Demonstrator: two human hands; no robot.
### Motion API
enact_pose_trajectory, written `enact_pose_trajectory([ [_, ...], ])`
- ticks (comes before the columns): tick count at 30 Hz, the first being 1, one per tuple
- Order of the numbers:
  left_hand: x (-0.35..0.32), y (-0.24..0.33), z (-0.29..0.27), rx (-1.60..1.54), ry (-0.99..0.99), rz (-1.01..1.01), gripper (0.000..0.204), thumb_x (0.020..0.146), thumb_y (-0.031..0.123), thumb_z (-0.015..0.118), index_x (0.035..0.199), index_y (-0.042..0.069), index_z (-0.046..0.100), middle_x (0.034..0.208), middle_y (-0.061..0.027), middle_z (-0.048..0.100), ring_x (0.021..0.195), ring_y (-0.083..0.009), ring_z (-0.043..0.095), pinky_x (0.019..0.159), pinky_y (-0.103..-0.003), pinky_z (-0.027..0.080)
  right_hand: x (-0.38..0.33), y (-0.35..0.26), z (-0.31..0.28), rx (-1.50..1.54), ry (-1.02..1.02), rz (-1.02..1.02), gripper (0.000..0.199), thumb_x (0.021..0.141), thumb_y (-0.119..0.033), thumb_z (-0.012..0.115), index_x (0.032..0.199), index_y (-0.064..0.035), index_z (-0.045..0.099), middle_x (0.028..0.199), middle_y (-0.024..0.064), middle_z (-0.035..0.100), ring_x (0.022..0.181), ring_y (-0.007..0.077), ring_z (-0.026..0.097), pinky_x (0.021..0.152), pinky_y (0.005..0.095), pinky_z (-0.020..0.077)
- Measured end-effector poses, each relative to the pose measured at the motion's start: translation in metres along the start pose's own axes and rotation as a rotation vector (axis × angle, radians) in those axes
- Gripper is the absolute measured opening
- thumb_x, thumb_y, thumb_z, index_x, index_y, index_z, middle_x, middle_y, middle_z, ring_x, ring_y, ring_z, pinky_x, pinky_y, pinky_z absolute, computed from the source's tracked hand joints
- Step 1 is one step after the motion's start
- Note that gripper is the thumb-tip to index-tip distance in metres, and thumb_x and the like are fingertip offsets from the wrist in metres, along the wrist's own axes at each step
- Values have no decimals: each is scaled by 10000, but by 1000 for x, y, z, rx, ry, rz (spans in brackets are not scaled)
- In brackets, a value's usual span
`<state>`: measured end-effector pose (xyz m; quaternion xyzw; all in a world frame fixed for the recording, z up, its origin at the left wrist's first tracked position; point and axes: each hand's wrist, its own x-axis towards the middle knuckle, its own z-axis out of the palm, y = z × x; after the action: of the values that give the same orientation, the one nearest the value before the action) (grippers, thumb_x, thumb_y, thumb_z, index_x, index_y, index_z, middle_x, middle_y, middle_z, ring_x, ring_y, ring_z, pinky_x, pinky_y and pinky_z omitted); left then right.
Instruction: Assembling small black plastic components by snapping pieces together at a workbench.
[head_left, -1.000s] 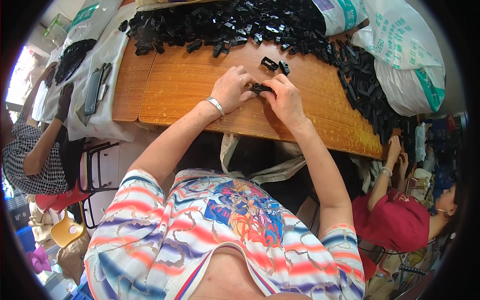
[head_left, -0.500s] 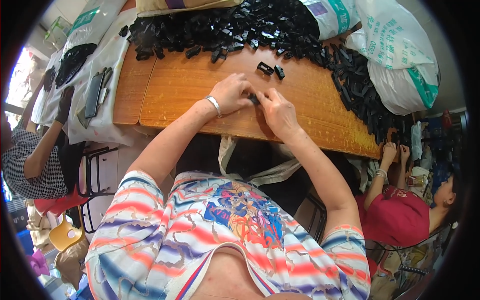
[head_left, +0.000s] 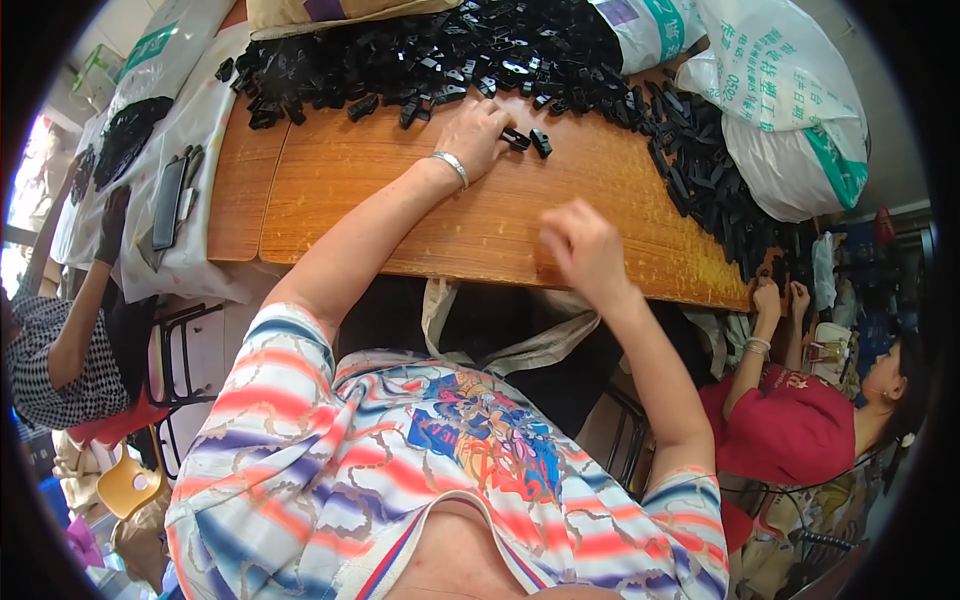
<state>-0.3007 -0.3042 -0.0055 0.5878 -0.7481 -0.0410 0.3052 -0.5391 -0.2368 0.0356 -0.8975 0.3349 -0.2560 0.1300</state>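
My left hand (head_left: 476,140), with a silver bracelet at the wrist, reaches far over the wooden table. Its fingertips close on a small black plastic part (head_left: 515,139) lying on the tabletop. Just right of that one, apart from it, lies a second black plastic piece (head_left: 541,144). My right hand (head_left: 587,250) hovers by the table's near edge with its fingers curled in, slightly blurred. What it holds, if anything, is hidden by the fingers.
A large heap of black plastic parts (head_left: 400,60) covers the table's far side; longer black strips (head_left: 695,160) run down its right. White sacks (head_left: 790,150) stand at the right. A co-worker in red (head_left: 790,420) sits at the right, another in checks (head_left: 75,350) at the left.
My hands have separated from over the small dark piece they both held. The left moved forward to the black plastic part; the right drew back to the right. The view shifted slightly.
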Motion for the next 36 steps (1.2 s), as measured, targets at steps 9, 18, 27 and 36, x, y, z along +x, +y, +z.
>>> enact_pose_trajectory([
  [9, -44, 22, -25, -77, -98, 84, 214, 781, 102, 730, 980, 87, 652, 998, -84, 611, 987, -311, 563, 863, -405, 495, 107, 67, 11, -371, -199, -196, 227, 861, -62, 571, 1033, -93, 717, 1106, 120, 612, 959, 322, 662, 836, 412, 544],
  [18, -60, 13, -26, -117, 10, 74, 300, 755, 119, 768, 1037, 85, 671, 992, -91, 599, 975, -303, 553, 877, -392, 492, 95, 66, -4, -336, -317, 84, 208, 777, -118, 771, 944, -43, 673, 1007, 153, 636, 941, 355, 650, 809, 422, 526],
  [27, -60, 12, -22, -130, -27, 17, 242, 764, 152, 773, 978, 80, 687, 970, -83, 600, 967, -293, 554, 871, -383, 488, 62, 25, 21, 225, -28, 158, 227, 771, -86, 768, 972, -29, 679, 912, 138, 653, 796, 317, 658, 723, 393, 530],
  [36, -59, 11, -15, -142, -13, -9, 226, 755, 181, 775, 939, 71, 701, 955, -79, 607, 968, -288, 557, 866, -386, 486, 64, 13, 35, 39, -32, -18, 226, 769, -91, 757, 987, -49, 715, 886, 137, 610, 799, 350, 645, 730, 420, 532],
])
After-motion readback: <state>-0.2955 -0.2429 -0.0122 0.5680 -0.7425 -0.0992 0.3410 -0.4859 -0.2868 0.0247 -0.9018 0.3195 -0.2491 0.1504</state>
